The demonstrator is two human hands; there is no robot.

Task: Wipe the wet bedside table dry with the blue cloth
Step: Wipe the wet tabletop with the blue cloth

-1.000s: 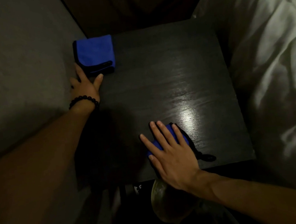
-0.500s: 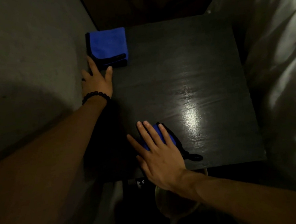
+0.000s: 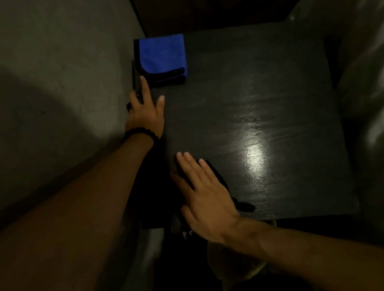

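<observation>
The dark wooden bedside table fills the middle of the head view, with a shiny glare patch near its front. My right hand lies flat with straight fingers near the front left edge, pressing down on a blue cloth with black trim; only its dark edge and a loop show beside the hand. My left hand, with a beaded bracelet at the wrist, rests on the table's left edge, fingers extended. A second folded blue cloth lies at the back left corner, just beyond my left fingertips.
A grey wall runs along the table's left side. White rumpled bedding lies close on the right. A rounded pale object sits below the table's front edge, partly hidden under my right forearm.
My right hand has slid the cloth leftward along the front of the table, now covering its blue almost fully. My left hand has stayed at the left edge.
</observation>
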